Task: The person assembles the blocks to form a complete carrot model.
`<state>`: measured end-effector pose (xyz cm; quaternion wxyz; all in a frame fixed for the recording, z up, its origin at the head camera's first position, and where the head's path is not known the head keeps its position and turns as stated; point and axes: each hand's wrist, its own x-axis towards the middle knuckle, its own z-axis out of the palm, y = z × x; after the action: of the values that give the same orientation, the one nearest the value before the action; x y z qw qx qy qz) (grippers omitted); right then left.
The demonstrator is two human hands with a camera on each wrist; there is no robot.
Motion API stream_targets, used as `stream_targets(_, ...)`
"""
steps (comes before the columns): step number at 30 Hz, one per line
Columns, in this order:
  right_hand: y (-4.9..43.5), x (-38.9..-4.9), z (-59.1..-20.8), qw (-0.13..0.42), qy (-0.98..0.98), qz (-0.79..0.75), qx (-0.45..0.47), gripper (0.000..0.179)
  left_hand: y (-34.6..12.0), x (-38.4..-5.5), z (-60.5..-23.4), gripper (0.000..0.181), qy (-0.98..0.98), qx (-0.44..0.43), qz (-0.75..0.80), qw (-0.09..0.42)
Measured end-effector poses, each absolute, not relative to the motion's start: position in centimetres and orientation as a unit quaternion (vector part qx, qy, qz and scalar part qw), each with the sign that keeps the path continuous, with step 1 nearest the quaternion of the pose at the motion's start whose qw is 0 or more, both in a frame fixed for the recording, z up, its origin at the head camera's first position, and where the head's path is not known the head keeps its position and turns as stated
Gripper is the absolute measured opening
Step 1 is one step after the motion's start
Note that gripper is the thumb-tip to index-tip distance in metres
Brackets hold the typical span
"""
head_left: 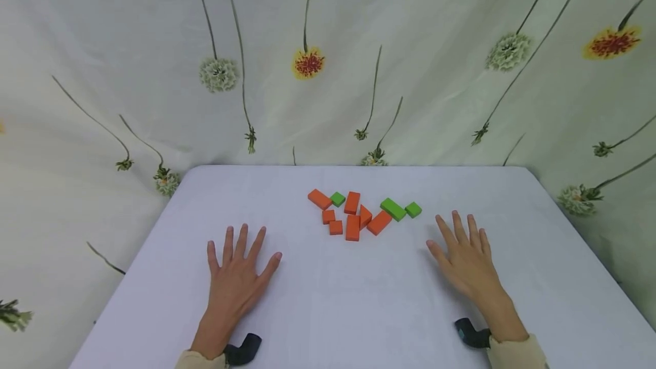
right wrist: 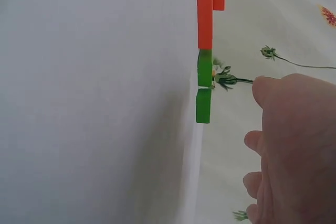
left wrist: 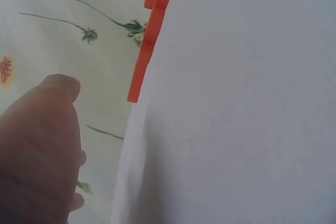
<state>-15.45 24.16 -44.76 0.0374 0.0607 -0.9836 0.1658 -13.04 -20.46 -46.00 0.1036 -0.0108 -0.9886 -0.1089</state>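
Observation:
My left hand lies palm down over the white table, fingers spread and holding nothing. On the other side my right hand is spread the same way, its fingertips short of a small green block. Between and beyond the hands sits a loose cluster of orange and green blocks. It includes a long green block, an orange triangular block, several orange rectangular blocks such as one at the front, two small orange blocks, and another small green block at the back.
The white table ends at a far edge behind the blocks. A pale cloth with printed flowers hangs behind it and along both sides. Dark wrist-camera mounts sit by the cuffs on both wrists.

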Motion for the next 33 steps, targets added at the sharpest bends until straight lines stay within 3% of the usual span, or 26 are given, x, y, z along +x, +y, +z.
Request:
stream_targets(15, 21.3, -18.2, -42.7, 0.042, -0.975, 0.197, 0.091, 0.068, -18.5, -16.0, -45.5, 0.071, -0.982, -0.021, -0.161, 0.099)
stream_targets(24, 18.5, -19.5, -43.1, 0.049, -0.964, 0.240, 0.105, 0.048, -16.9, -19.6, -45.9, 0.047, -0.953, -0.026, -0.264, 0.147)
stream_targets(33, 16.6, -20.6, -44.2, 0.055, -0.957, 0.268, 0.093, 0.043, -14.2, -23.2, -46.0, 0.049, -0.941, -0.021, -0.321, 0.109)
